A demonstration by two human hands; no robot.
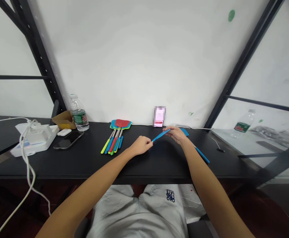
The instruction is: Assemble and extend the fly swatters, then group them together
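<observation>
A thin, flat blue piece (161, 135), resembling a fly swatter head seen nearly edge-on, stretches between my two hands above the desk. My left hand (141, 145) is closed in a pinch on its near left end. At the far right end, the fingers of my right hand (175, 134) grip it. Beyond my right wrist lies a blue fly swatter (202, 155), its middle partly hidden by my forearm. To the left, a fanned stack of several fly swatters (121, 123) rests with red and blue heads toward the wall and yellow, blue, red and green handles toward me.
A phone (159, 116) with a lit screen leans against the wall. On the left are a water bottle (79, 116), an open cardboard box (65, 120), a dark phone (69, 140), a white case (64, 132) and a power strip (36, 138) with cables. A cable end (220, 150) lies right.
</observation>
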